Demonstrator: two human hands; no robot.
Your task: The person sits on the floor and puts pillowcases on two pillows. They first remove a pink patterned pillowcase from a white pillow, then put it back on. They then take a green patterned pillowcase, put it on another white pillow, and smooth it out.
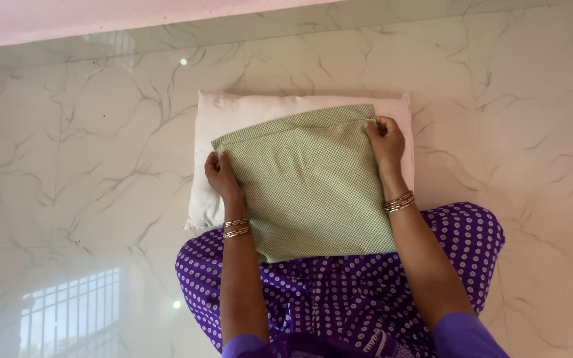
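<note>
Both hands pinch the green cover's far corners — left hand, right hand, fingers closed on cloth. Cover lies over pillow, on the floor. Best done keeping both corners level, cloth taut — pillow edge just beyond fingers.

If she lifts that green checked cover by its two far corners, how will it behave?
The green checked cover is thin cloth that drapes over the white pillow, so it will likely hang limp and sag in the middle. It probably weighs little: fingertip pinches from the left hand and right hand hold it.
</note>
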